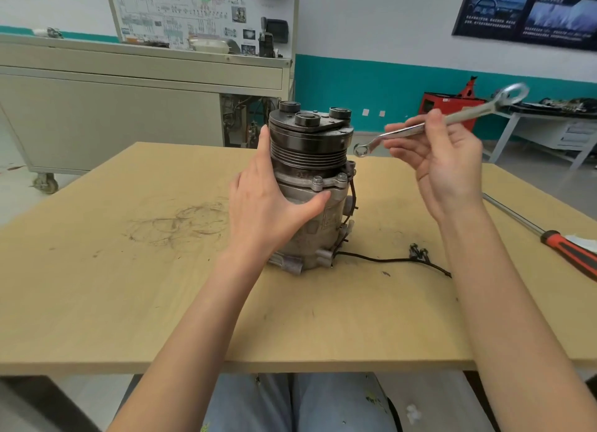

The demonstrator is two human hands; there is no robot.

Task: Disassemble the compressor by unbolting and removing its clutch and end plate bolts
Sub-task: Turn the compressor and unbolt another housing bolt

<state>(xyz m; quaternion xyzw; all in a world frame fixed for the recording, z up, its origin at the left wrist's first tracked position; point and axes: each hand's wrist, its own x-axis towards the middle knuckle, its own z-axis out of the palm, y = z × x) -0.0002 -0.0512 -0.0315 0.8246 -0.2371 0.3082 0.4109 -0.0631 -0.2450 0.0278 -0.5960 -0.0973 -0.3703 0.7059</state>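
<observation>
The compressor (326,225) stands upright in the middle of the wooden table (129,286), its dark clutch (310,137) and grooved pulley on top. Two hex bolts (318,182) show on the end plate flange below the pulley. My left hand (268,199) holds the compressor's left side, fingers along the pulley and thumb pressed on the housing under the flange. My right hand (442,160) is raised to the right of the clutch and grips a double ring spanner (452,116). Its small ring end hangs just right of the pulley, apart from the bolts.
A black wire with connectors (416,257) trails from the compressor over the table to the right. A red-handled screwdriver (555,241) lies at the table's right edge. A metal cabinet on castors (129,108) stands behind the table, and a workbench (555,118) at the far right.
</observation>
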